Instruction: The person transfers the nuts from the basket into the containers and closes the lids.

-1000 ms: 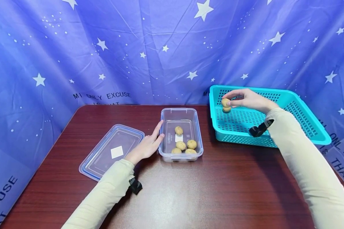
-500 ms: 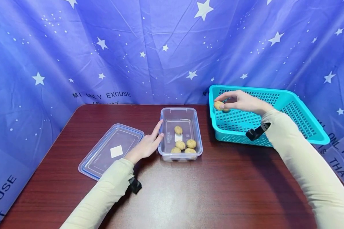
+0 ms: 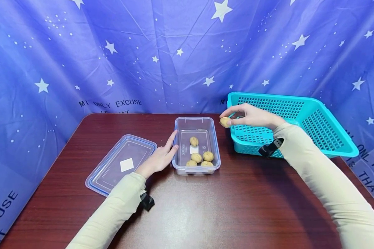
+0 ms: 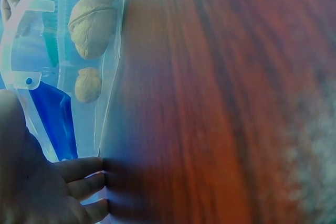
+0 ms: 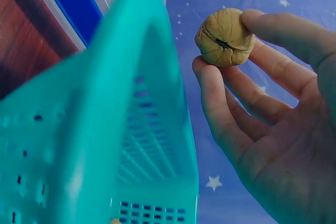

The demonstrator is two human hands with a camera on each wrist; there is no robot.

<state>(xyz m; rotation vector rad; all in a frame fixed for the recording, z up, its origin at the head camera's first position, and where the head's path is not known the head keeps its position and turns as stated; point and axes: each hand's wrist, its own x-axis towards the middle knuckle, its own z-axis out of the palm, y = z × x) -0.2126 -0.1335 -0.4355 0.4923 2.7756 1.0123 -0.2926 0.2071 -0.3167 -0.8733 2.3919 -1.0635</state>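
Observation:
Between thumb and fingertips my right hand [image 3: 250,116] pinches a walnut [image 3: 225,122], held over the left rim of the turquoise basket [image 3: 336,138]. The right wrist view shows this walnut [image 5: 224,37] close up, its dark seam facing the camera. My left hand [image 3: 160,158] rests with extended fingers against the left side of a clear plastic container [image 3: 218,147]. Several walnuts [image 3: 208,156] lie inside it, most of them toward the near end. In the left wrist view, the fingers [image 4: 79,169] touch the container's wall beside the walnuts [image 4: 88,85].
A clear lid [image 3: 112,166] with a blue seal and a white square label lies left of the container, partly under the left forearm. A blue star-printed curtain [image 3: 162,62] hangs behind the brown table [image 3: 224,207]. Another walnut, barely visible, sits in the basket in the right wrist view.
My right hand has moved left with the walnut, from inside the basket to its left rim. The left hand and the container have stayed in place.

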